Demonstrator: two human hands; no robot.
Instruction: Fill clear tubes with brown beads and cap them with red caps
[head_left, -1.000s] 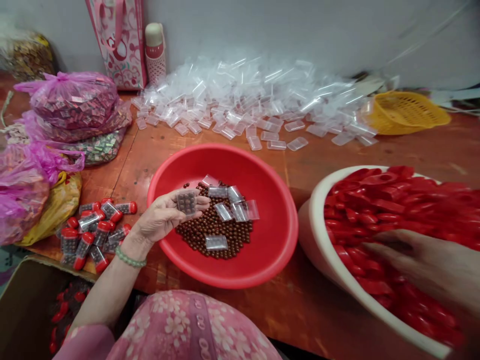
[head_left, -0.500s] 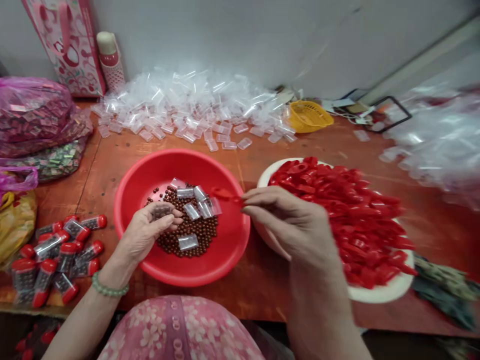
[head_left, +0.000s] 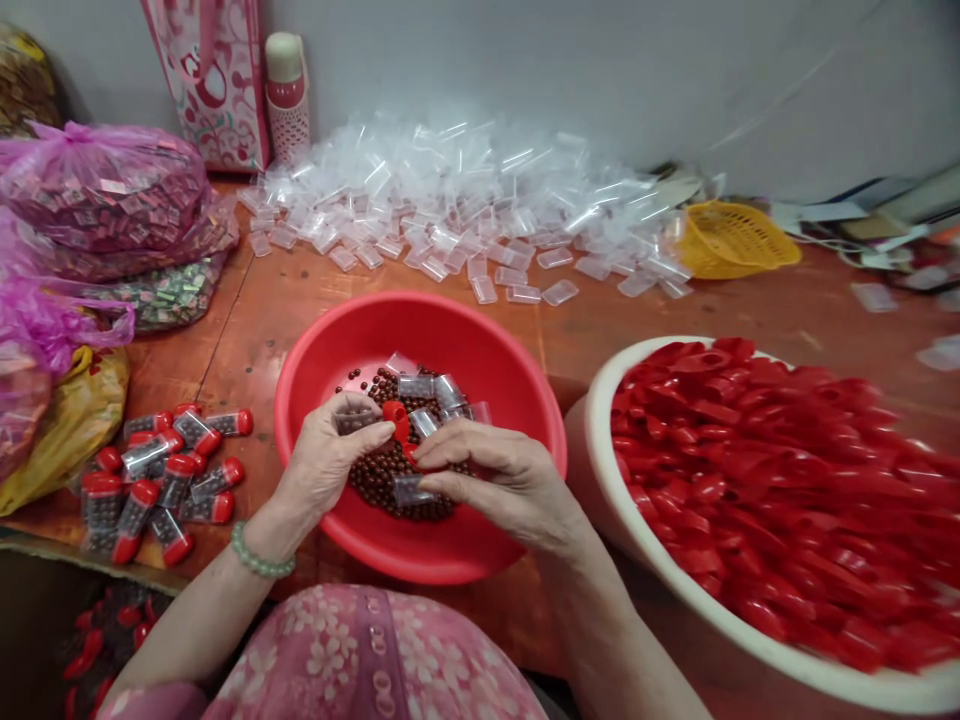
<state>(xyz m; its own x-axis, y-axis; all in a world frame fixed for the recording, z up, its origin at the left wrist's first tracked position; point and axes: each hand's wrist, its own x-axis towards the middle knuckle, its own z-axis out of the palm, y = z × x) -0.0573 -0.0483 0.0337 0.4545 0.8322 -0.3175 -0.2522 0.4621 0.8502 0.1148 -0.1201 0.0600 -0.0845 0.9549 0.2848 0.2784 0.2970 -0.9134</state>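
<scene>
My left hand (head_left: 330,455) is closed around a small clear plastic container (head_left: 355,420) filled with dark balls. Between the fingertips of my right hand (head_left: 502,480) is a red plastic cap (head_left: 401,425), held at the right end of that container; whether it is seated there I cannot tell. Both hands are over a red basin (head_left: 551,420). Inside the basin lie many brown balls (head_left: 379,490) and several clear containers (head_left: 416,386). To the right, a white tub (head_left: 600,450) is heaped with red caps (head_left: 735,480).
Filled containers with red ends (head_left: 176,480) lie in a group at the left. Behind the basin spreads a heap of clear containers (head_left: 465,220), beside a yellow basket (head_left: 735,240). Pink plastic bags (head_left: 105,195), a patterned bag (head_left: 214,90) and a flask (head_left: 287,100) stand at the back left.
My right hand has brought the red cap from beside the tub leftward to the container in my left hand. The view has turned to the right.
</scene>
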